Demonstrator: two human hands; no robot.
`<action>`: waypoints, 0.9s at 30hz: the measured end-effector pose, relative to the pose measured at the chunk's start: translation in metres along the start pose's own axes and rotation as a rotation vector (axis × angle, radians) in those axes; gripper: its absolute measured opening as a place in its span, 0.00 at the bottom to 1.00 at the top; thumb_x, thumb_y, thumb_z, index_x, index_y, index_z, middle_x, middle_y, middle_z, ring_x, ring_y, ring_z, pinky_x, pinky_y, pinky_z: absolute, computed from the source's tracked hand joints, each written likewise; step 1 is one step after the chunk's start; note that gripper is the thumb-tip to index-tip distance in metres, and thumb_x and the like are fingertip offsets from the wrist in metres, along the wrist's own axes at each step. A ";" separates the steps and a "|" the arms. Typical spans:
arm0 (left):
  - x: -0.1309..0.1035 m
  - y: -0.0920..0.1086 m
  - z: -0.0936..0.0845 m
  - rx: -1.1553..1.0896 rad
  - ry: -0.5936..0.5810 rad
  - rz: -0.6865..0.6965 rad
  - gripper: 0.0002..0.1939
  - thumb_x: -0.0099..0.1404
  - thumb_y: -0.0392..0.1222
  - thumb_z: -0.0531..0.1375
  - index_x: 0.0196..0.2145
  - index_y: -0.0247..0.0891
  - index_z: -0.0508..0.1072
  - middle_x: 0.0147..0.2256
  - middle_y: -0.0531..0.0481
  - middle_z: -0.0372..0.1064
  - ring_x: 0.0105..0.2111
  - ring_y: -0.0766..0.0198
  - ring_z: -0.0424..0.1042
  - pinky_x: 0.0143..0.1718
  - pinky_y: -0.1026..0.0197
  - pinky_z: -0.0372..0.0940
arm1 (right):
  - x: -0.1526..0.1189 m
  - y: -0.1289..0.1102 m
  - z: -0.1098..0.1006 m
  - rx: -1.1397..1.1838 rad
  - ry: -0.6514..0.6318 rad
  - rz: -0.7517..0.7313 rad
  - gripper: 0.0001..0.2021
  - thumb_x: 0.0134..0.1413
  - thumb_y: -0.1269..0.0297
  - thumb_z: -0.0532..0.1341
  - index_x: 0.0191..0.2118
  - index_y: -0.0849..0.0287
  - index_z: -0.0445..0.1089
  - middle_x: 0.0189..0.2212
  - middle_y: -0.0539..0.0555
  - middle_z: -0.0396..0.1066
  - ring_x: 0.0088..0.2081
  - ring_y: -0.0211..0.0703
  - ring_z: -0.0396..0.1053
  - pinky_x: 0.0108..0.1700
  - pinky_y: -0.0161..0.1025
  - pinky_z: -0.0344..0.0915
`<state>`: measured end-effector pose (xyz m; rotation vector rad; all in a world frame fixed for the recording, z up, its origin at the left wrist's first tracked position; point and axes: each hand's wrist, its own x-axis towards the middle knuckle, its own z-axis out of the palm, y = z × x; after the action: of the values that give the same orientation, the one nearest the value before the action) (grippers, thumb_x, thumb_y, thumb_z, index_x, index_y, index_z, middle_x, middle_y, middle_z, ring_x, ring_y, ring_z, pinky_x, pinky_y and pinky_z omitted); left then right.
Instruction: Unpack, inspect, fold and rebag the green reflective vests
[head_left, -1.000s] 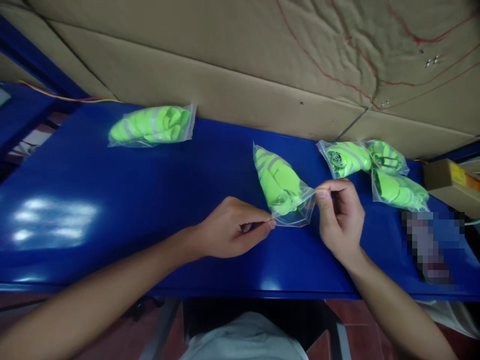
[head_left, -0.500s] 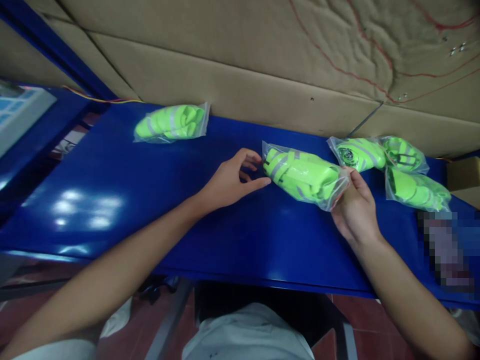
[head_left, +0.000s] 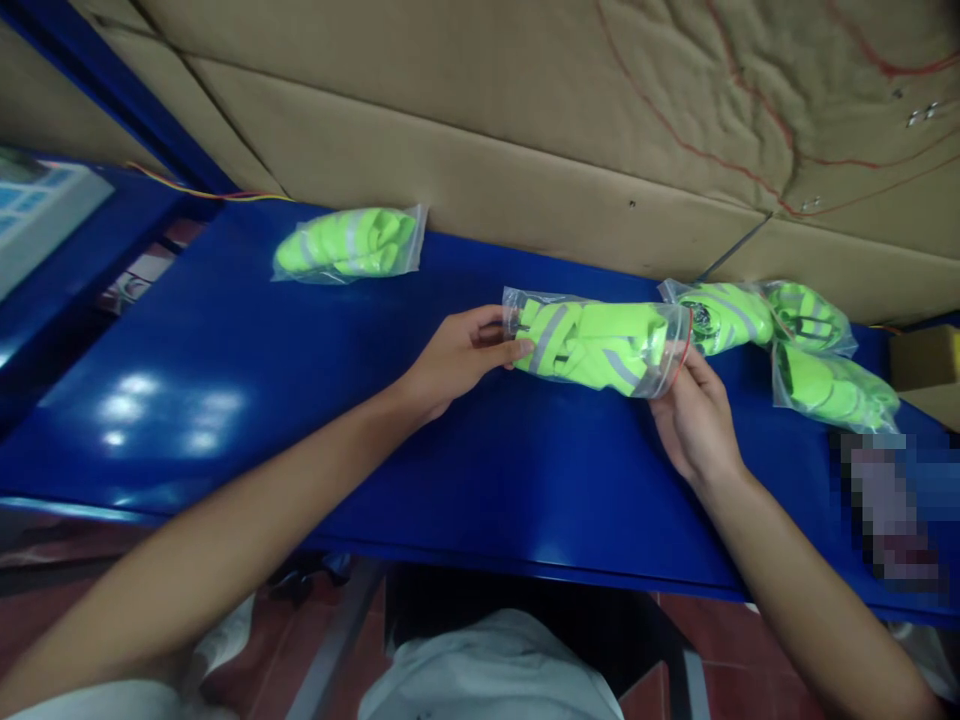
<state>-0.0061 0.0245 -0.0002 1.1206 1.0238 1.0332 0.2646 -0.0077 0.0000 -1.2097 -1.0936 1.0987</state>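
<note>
Blue table (head_left: 480, 480); left hand (head_left: 457, 365) and right hand (head_left: 697, 415) pinch one clear, green-filled bag (head_left: 592, 345), centre; four others, one upper left, three right.

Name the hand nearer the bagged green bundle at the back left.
Left. The left hand is to the right and in front of that bagged bundle; the right hand is farther right, at the right end of the held bag.

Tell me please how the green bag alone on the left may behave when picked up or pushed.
The bag would probably sag, as the fabric inside looks loosely rolled. Its thin, clear end flap would likely crumple. If pushed, it may slide easily, since plastic and table both look glossy.
</note>
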 end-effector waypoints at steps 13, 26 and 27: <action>-0.001 -0.001 -0.001 -0.036 0.026 0.076 0.26 0.53 0.45 0.77 0.50 0.40 0.82 0.48 0.45 0.81 0.48 0.58 0.79 0.53 0.56 0.73 | -0.001 -0.011 -0.016 -0.197 -0.282 -0.011 0.16 0.54 0.50 0.73 0.45 0.50 0.78 0.37 0.50 0.77 0.37 0.42 0.75 0.38 0.39 0.75; -0.005 0.008 -0.009 0.158 -0.064 0.132 0.22 0.58 0.57 0.73 0.47 0.44 0.84 0.46 0.49 0.82 0.43 0.58 0.80 0.50 0.56 0.75 | -0.007 -0.016 -0.014 -0.203 -0.425 0.115 0.18 0.48 0.52 0.76 0.43 0.53 0.79 0.39 0.52 0.80 0.40 0.48 0.79 0.45 0.47 0.78; -0.005 0.010 -0.010 0.174 -0.058 0.154 0.22 0.59 0.57 0.73 0.47 0.44 0.84 0.44 0.49 0.82 0.41 0.59 0.80 0.47 0.57 0.75 | -0.009 -0.018 -0.012 -0.167 -0.410 0.132 0.19 0.47 0.51 0.76 0.43 0.53 0.79 0.39 0.53 0.81 0.40 0.49 0.79 0.45 0.47 0.78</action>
<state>-0.0178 0.0230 0.0090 1.3814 1.0072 1.0417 0.2755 -0.0191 0.0171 -1.2302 -1.4563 1.4207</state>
